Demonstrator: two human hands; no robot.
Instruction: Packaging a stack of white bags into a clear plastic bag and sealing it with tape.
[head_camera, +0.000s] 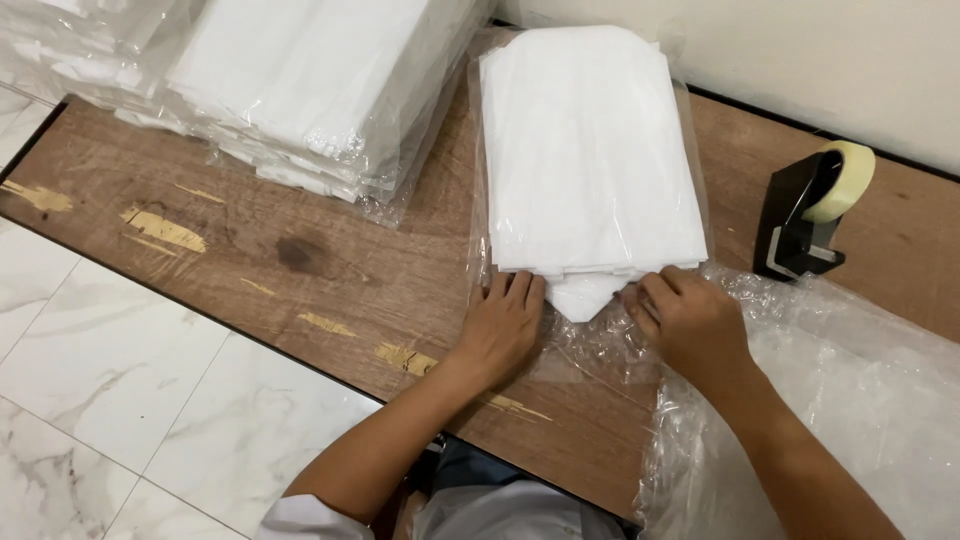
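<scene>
Folded stack: I see a stack of white folded cloth (590, 150) lying in the middle of the table (300, 260), straight ahead of my hands, its long axis running away from me toward the wall.
Clear bag: the stack sits inside a clear plastic bag (590, 345), whose open mouth faces me; the loose film spills past the near edge of the cloth and lies crinkled between and under my hands.
Near edge: one layer of cloth pokes out as a point (580, 298) below the rest of the stack, midway between my two hands.
Left hand: my left hand (503, 330) lies flat and spread, palm down on the film, fingertips touching the near left corner of the stack; it grips nothing that I can see.
Right hand: my right hand (690, 320) is half curled at the near right corner, fingertips pressed on the film at the cloth's edge; I cannot tell whether it pinches the plastic or only presses on it.
Nearer hand: both touch the near edge, one on each side of the point, so neither is clearly closer.
Loose plastic: a big heap of crumpled clear plastic (860, 410) lies right of my right forearm.
Tape dispenser: a black dispenser with a pale roll (812, 212) stands to the right of the stack, apart from it.
Bagged piles: more white folded goods in clear wrap (290, 80) are piled at the far left of the table.
</scene>
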